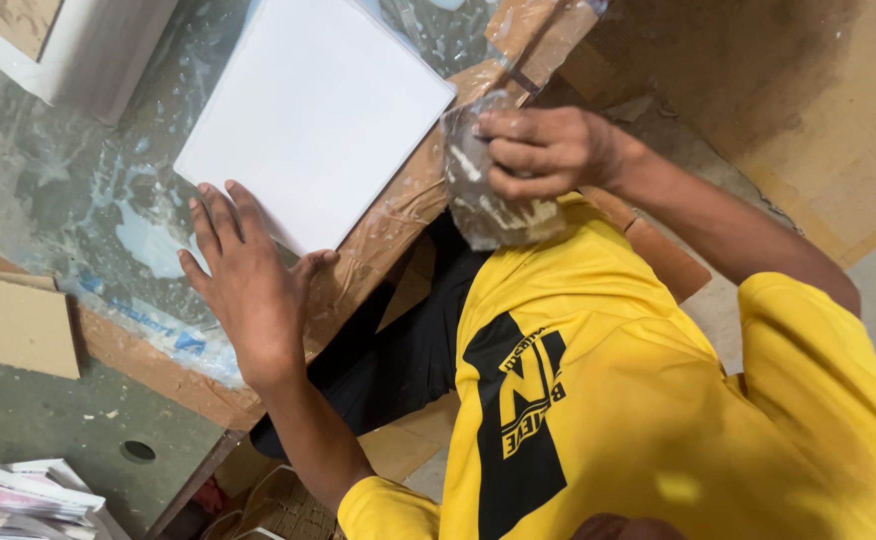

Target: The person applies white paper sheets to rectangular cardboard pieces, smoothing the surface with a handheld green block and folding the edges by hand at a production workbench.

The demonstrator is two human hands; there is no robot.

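While the left hand [248, 270] lies flat, fingers spread, holding nothing, its fingertips press the near-left corner of a white rectangular panel [313, 115] on the paint-spattered worktable [68, 190]. Right hand [548, 150]: closed around a crumpled, paint-stained sheet of sandpaper [483, 195], just right of the panel's edge, over the table's taped brown rim. Cardboard piece [13, 320]: left. Stacked papers [28, 495]: near left.

floor [838, 130]: tan tiles | workbench [48, 190]: grey-green (paint-splashed) | light: even
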